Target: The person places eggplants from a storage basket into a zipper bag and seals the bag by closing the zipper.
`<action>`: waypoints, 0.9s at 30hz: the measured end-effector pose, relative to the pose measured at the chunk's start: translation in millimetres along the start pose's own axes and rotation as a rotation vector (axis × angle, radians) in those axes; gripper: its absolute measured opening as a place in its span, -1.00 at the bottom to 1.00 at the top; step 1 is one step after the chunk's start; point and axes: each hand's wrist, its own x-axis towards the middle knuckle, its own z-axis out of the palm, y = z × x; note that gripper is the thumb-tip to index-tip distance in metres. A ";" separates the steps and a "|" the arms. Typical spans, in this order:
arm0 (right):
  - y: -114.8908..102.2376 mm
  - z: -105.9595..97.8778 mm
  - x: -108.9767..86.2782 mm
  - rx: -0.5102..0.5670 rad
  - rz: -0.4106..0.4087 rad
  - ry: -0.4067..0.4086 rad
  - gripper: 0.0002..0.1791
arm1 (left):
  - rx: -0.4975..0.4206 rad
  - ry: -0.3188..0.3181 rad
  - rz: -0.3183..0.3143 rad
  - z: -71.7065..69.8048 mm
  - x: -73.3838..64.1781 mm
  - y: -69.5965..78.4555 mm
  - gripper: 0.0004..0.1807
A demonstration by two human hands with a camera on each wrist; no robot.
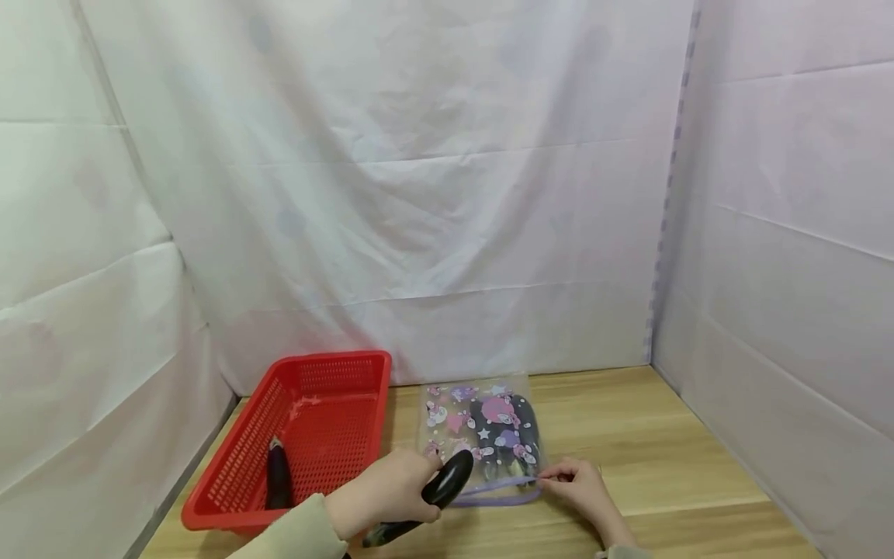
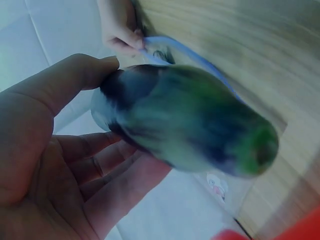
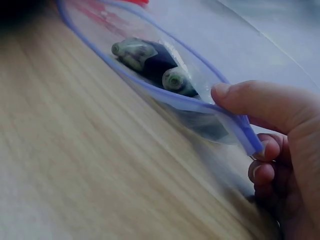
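Observation:
My left hand (image 1: 386, 491) grips a dark eggplant (image 1: 449, 479) near the mouth of a clear printed zip bag (image 1: 454, 423). In the left wrist view the stem end of this eggplant (image 2: 200, 120) points away from the palm, with the thumb on one side and fingers on the other. My right hand (image 1: 581, 491) pinches the right corner of the bag's purple rim. The right wrist view shows the bag's mouth (image 3: 160, 92) parted, with two eggplants (image 3: 150, 57) inside, stem ends toward the opening.
A red plastic basket (image 1: 382, 404) stands on the left of the wooden table (image 1: 628, 435). One more eggplant (image 1: 278, 477) lies in it against the left side. White cloth (image 1: 433, 194) hangs behind and along both sides.

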 end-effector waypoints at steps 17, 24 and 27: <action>28.2 4.9 1.5 0.004 -0.028 0.017 -0.91 | -0.097 0.021 -0.021 40.4 0.2 12.1 -0.69; 24.2 7.0 0.1 -0.013 -0.026 0.022 -0.89 | -0.121 -0.028 -0.051 51.9 1.6 10.9 -0.71; 29.0 6.2 3.6 -0.018 -0.034 0.023 -0.89 | -0.119 -0.026 -0.056 54.3 3.3 8.9 -0.70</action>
